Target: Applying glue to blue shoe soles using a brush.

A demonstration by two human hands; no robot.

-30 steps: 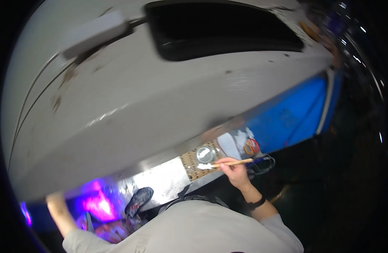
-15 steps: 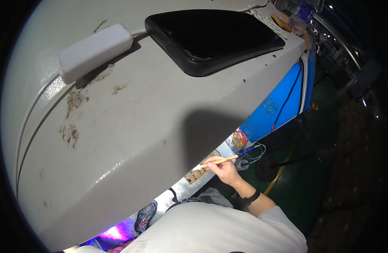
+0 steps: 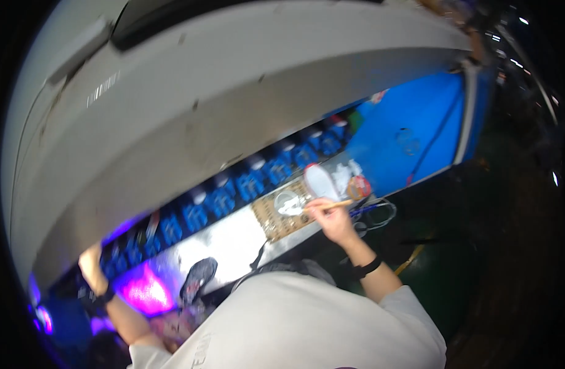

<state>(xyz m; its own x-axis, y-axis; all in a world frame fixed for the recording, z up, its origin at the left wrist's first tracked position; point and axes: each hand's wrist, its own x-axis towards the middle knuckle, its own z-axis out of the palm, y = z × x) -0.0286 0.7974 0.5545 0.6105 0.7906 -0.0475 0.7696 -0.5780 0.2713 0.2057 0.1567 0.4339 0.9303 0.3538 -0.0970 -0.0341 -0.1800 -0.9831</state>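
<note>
In my right hand (image 3: 335, 222) is a slim wooden-handled brush (image 3: 339, 204), pinched between the fingers. Its tip points left, at a clear round dish (image 3: 288, 203) with white stuff in it; contact cannot be made out. The dish rests on a brown printed cardboard sheet (image 3: 271, 226). Just behind the hand is a white oval container (image 3: 319, 182) with some red at its rim. At the far left, my left hand (image 3: 93, 269) is at the lower edge of the grey hood (image 3: 190, 123); its fingers are blurred and partly hidden.
Several blue fixtures (image 3: 221, 202) stand in a row under the hood. A dark shoe-shaped piece (image 3: 198, 278) lies on the pale ledge (image 3: 224, 240), by a purple glow. A blue panel (image 3: 411, 129) closes off the right, with a looped cable (image 3: 381, 214) below.
The view has shifted, and the row of blue fixtures under the hood now shows. My left hand has come into view at the hood's edge. My right hand still holds the brush.
</note>
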